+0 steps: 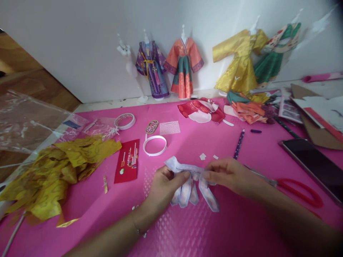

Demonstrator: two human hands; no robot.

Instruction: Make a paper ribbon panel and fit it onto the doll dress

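Between my two hands is a pale lavender fabric piece (184,192), a band along the top with several pointed strips hanging from it. My left hand (167,184) pinches its left part, thumb on top, with one end of the band sticking up past the fingers. My right hand (227,175) grips the right end between thumb and fingers. Two small white scraps (203,156) lie just beyond it. Scissors with red handles (300,191) rest under and beside my right forearm. A roll of white tape (154,145) lies beyond my left hand.
Dressed doll forms, one in an orange robe (184,67), stand along the wall. Yellow fabric (59,171) and a red card (127,160) lie left. A dotted pencil (239,144) and phone (313,164) lie right. Red fabric pieces (200,110) sit behind on the pink table.
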